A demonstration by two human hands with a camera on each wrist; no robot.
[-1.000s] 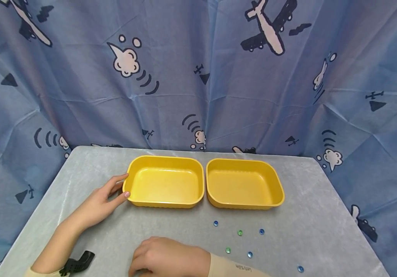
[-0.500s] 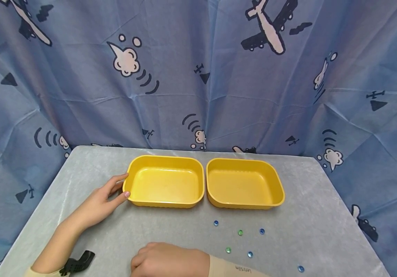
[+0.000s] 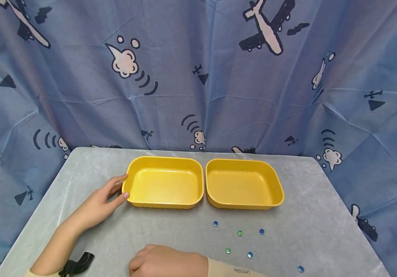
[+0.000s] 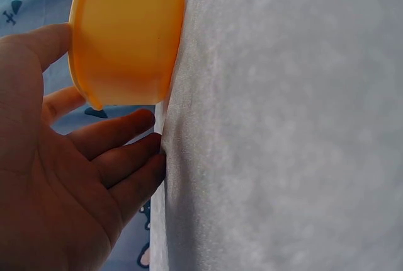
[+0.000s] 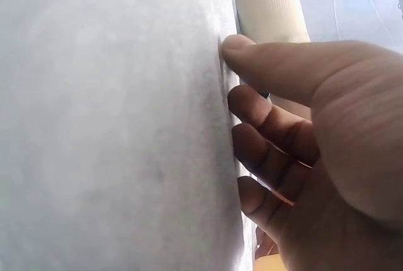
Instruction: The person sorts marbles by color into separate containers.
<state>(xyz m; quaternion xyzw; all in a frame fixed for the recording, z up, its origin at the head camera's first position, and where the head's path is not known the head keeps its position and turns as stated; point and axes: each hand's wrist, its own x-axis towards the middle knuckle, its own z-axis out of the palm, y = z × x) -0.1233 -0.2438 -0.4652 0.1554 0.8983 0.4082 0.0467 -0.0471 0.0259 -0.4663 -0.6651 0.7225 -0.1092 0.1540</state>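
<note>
My left hand (image 3: 96, 206) rests against the left end of the left yellow tray (image 3: 165, 202), thumb and index finger touching its rim. In the left wrist view, the other fingers (image 4: 129, 161) stretch loosely below the tray's end. My right hand (image 3: 168, 261) lies low on the table near its front, partly cut off by the frame. Seen from the right wrist, its fingertips (image 5: 249, 142) touch the grey tabletop, loosely bent, with nothing visible held. Right of it lie small shiny blue discs (image 3: 250, 254) and green discs (image 3: 228, 251), scattered singly.
A second yellow tray (image 3: 245, 205) stands close beside the first, on its right. The grey table (image 3: 309, 215) ends at a blue printed curtain (image 3: 170, 107). A black wrist device (image 3: 78, 263) sits at my left wrist.
My right hand has drawn slightly towards the table's front edge. The left hand, both trays and the discs have stayed in place.
</note>
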